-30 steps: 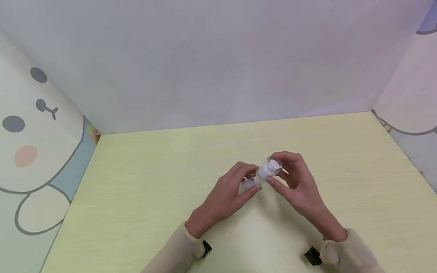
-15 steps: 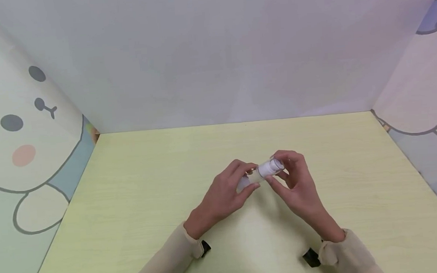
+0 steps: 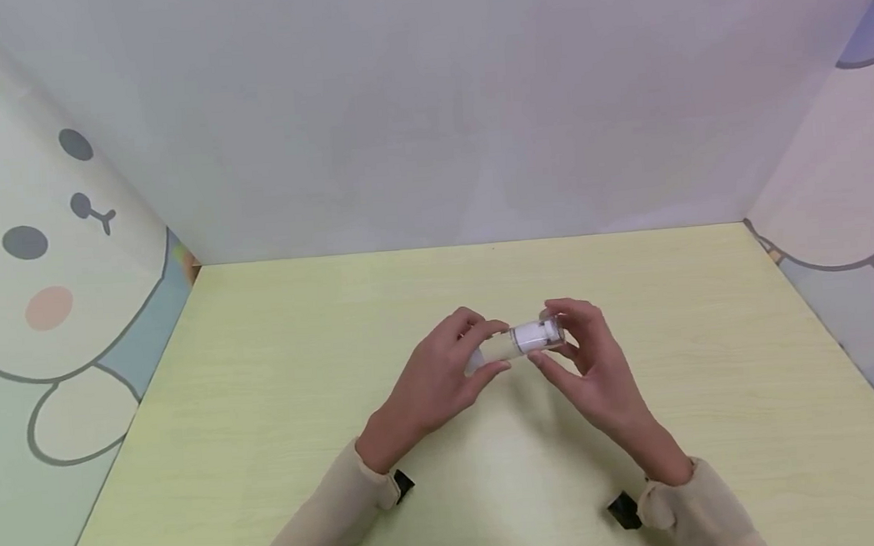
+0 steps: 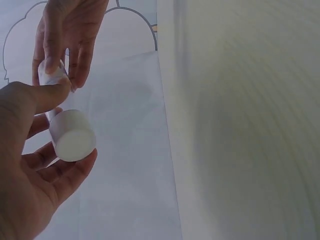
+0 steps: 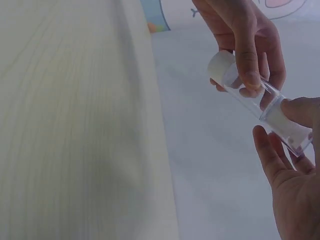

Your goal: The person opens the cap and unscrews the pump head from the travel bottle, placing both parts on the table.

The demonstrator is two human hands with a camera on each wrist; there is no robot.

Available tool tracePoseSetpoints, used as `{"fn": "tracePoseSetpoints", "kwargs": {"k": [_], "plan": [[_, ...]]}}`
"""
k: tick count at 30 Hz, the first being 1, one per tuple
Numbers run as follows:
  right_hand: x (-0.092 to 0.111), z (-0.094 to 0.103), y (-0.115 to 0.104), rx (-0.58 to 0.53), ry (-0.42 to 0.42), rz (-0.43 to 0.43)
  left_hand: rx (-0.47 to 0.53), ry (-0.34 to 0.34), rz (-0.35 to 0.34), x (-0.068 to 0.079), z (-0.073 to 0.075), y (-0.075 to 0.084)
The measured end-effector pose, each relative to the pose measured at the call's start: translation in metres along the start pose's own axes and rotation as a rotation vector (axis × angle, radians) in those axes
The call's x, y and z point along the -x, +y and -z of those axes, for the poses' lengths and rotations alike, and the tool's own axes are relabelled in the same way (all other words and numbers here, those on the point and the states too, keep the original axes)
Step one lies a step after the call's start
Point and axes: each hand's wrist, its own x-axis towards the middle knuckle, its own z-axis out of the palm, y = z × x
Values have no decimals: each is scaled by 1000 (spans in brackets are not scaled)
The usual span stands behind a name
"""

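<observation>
Both hands hold a small clear pump bottle above the table, lying nearly level. Its body is see-through, with a white base at the left end and a white pump top under a clear cap at the right end. My left hand pinches the body near the base, thumb on the near side and fingers on the far side. The capped end sits between the thumb and fingers of my right hand. In the right wrist view the clear body shows between the two hands.
A pale wood-grain table lies below the hands. A plain light wall rises behind it, and side panels with cartoon drawings stand left and right. Small black pieces show by both cuffs.
The bottle has swung from a slant toward level, its capped end dipping in the view. My left hand has shifted slightly left, showing more of the body; the right hand has barely moved.
</observation>
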Motion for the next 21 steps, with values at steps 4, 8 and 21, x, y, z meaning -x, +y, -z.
{"fn": "tracePoseSetpoints", "kwargs": {"k": [4, 8, 21], "plan": [[0, 4, 0, 182, -78, -6, -69, 7, -39, 0, 4, -3], [-2, 6, -2, 308, -119, 58, -130, 4, -69, 0, 6, -3], [-3, 11, -1, 238, -180, 56, -200, -18, -124, -1, 9, 0]]}}
